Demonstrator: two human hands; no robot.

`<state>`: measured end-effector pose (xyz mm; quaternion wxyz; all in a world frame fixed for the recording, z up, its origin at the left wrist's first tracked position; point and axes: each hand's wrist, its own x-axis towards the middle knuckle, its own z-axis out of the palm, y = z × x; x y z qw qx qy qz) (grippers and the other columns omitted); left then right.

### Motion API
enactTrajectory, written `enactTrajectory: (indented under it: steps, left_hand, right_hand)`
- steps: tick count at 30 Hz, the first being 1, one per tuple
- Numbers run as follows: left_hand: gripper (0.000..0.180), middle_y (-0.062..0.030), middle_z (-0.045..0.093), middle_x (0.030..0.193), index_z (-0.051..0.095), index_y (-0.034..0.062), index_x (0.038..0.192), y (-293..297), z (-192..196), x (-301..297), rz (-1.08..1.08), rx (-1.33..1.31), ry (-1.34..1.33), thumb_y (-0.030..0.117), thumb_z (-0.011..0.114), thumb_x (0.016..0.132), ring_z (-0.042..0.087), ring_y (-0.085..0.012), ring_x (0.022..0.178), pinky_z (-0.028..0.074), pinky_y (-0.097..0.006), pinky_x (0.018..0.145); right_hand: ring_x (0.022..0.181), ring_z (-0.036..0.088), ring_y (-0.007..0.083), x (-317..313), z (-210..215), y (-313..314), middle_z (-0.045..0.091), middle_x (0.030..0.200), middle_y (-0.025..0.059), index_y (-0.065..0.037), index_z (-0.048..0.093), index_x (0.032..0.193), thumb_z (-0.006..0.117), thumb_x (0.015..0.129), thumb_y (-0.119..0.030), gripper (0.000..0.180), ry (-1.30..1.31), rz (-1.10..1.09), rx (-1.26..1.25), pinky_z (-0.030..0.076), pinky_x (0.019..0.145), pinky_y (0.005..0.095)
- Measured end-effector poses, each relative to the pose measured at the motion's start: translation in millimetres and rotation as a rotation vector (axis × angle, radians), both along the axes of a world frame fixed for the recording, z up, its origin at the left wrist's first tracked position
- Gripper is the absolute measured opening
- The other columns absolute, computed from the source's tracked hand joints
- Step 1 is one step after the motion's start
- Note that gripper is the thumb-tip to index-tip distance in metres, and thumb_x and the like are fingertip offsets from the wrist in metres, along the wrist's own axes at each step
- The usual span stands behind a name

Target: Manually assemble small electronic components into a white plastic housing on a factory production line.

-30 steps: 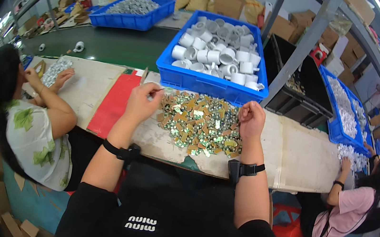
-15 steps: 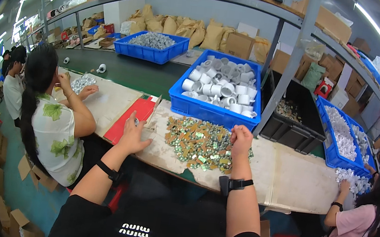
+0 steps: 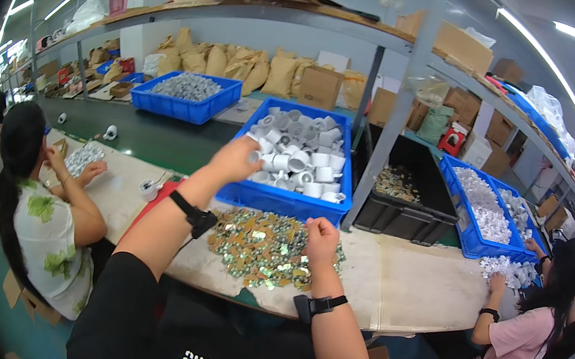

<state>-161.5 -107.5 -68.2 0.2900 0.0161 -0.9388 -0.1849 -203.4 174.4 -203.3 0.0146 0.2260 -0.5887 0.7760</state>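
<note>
My left hand [image 3: 236, 159] reaches over the left rim of a blue bin [image 3: 277, 201] heaped with white plastic cup-shaped parts [image 3: 297, 162]. Its fingers curl at one of these parts near that rim, partly hiding it. At the right end of a loose pile of small green and tan pieces [image 3: 257, 244], my right hand [image 3: 322, 241] is closed in a pinch. Whatever it holds is too small or hidden to name. One more white part [image 3: 149, 190], with something darker inside, is left of my left forearm by the red strip [image 3: 141, 217].
Right of the bin a grey shelf post [image 3: 391, 120] rises beside a black crate [image 3: 402, 220]. Another blue bin [image 3: 198, 111] stands behind at left. Co-workers sit on both sides, one in a leaf-print top [image 3: 53, 250], one in pink [image 3: 510, 339].
My left hand has moved from the tabletop up to the white parts in the blue bin. A white part now shows by the red strip. My right hand stays pinched by the pile; the view has shifted.
</note>
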Motion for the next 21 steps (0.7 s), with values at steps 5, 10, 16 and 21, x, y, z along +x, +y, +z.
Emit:
enactTrajectory:
  steps: [5,10,16,21]
  left_hand:
    - [0.052,-0.0208,0.066,0.129,0.066,0.0045,0.126,59.3,-11.6,-110.8,-0.058,-0.188,0.032,0.026,0.075,0.079,0.059,-0.0400,0.123,0.050,-0.047,0.104]
    - [0.053,-0.0148,0.062,0.137,0.067,0.0070,0.128,76.8,-33.8,-130.7,0.170,-0.289,-0.299,0.011,0.078,0.076,0.057,-0.0341,0.131,0.051,-0.044,0.107]
    - [0.032,-0.0142,0.073,0.092,0.070,0.0032,0.110,40.8,-32.9,-80.7,0.146,0.196,-0.079,0.020,0.076,0.083,0.073,-0.0318,0.087,0.061,-0.044,0.076]
    - [0.020,-0.0087,0.067,0.077,0.065,0.0027,0.100,45.0,-38.6,-6.5,-0.174,1.003,0.052,0.021,0.065,0.093,0.065,-0.0188,0.051,0.048,-0.030,0.039]
  right_hand:
    - [0.054,0.037,0.0021,-25.8,-4.7,12.2,0.045,0.060,-0.0086,-0.006,0.062,0.072,0.069,0.098,-0.016,0.029,0.044,-0.116,-0.064,0.028,0.048,0.0243]
    - [0.048,0.040,0.0053,-46.3,-21.3,21.8,0.047,0.056,-0.0055,-0.006,0.065,0.075,0.069,0.096,-0.015,0.024,-0.181,-0.196,-0.239,0.028,0.045,0.0240]
    - [0.046,0.042,0.0113,-44.8,-6.0,30.8,0.047,0.054,-0.0010,-0.006,0.060,0.076,0.065,0.096,-0.016,0.023,-0.402,-0.070,-0.417,0.032,0.045,0.0281]
    - [0.047,0.042,0.0144,-47.5,-10.5,30.1,0.045,0.055,0.0009,-0.005,0.058,0.078,0.061,0.097,-0.017,0.023,-0.471,-0.029,-0.483,0.033,0.047,0.0306]
